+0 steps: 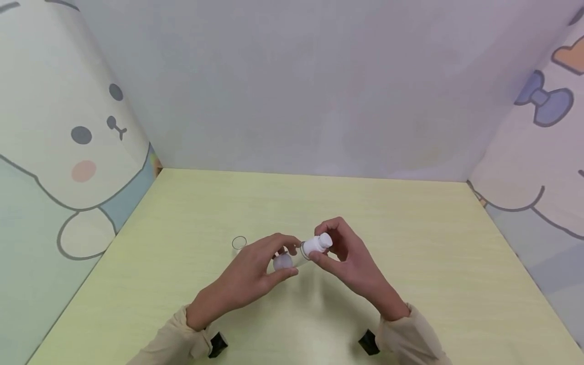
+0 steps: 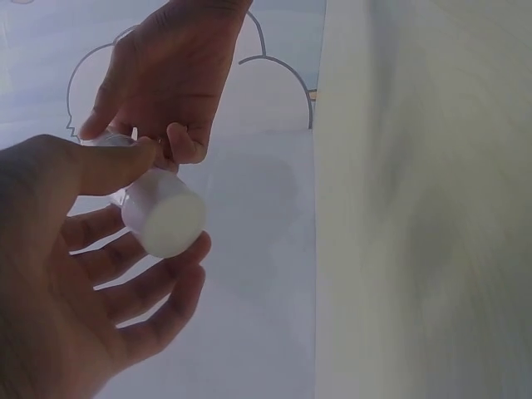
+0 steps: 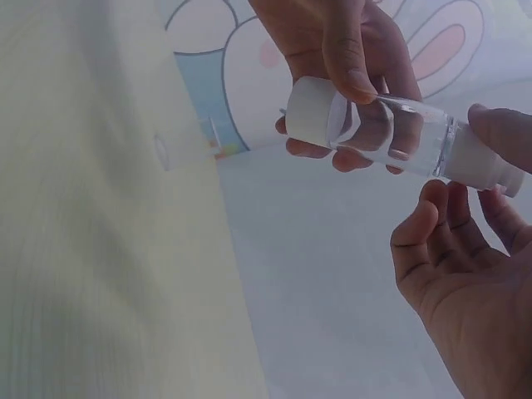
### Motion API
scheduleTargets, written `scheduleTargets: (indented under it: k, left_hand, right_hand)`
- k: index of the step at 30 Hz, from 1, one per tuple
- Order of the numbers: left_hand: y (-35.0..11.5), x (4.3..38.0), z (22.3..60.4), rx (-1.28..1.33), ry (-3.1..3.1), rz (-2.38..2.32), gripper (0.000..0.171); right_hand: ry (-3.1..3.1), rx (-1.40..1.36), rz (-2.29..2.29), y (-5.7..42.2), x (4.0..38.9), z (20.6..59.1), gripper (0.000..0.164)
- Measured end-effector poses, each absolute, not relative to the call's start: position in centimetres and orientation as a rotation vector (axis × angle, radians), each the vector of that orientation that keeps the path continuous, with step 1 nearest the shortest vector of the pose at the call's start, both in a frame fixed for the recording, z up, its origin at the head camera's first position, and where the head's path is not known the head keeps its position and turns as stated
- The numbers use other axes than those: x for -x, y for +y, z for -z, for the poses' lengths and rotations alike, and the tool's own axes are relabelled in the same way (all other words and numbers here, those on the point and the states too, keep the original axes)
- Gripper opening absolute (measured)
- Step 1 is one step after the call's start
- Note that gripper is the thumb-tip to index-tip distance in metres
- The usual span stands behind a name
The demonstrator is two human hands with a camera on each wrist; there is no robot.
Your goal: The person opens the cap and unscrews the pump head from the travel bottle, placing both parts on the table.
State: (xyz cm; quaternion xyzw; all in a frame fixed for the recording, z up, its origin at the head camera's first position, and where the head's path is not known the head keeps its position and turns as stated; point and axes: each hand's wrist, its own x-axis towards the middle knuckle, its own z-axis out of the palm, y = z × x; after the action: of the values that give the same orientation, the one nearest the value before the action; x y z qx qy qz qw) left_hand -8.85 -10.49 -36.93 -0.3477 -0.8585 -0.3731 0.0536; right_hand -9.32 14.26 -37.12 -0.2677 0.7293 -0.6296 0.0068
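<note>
A small clear bottle (image 3: pixel 416 133) with a white bottom end (image 3: pixel 312 112) lies tilted between the two hands, held above the table. My left hand (image 1: pixel 248 271) grips it around the body near the white bottom end, thumb on one side and fingers on the other. At the other end sits a white cap (image 1: pixel 317 244) with a narrower tip. My right hand (image 1: pixel 353 263) pinches this cap between thumb and fingers. Seen from the left wrist, the bottom end (image 2: pixel 170 220) faces the camera and hides much of the bottle. The cap is on the bottle's neck.
A clear round piece (image 1: pixel 239 243), like a see-through cover, stands on the pale yellow table (image 1: pixel 410 218) beyond the left hand. A plain wall (image 1: pixel 292 91) rises at the back, with cartoon-printed panels (image 1: pixel 41 121) on both sides.
</note>
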Motion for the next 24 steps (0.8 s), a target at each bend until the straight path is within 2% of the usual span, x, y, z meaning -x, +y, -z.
scheduleTargets:
  k: [6,12,18,24]
  left_hand:
    - [-10.6,9.0,36.9,1.054,-2.621,1.138,0.041]
    - [-10.7,9.0,36.8,1.051,-2.636,1.134,0.041]
    - [-10.6,9.0,37.0,1.054,-2.629,1.152,0.042]
    - [-10.6,8.9,37.5,1.079,-2.615,1.174,0.043]
  right_hand:
    - [2.169,1.059,2.005,14.6,9.4,37.1,0.034]
    - [2.131,1.227,1.997,14.6,9.5,37.1,0.044]
    - [2.163,0.990,1.981,14.4,9.2,37.1,0.054]
    - [2.129,0.752,2.066,13.5,9.1,38.0,0.039]
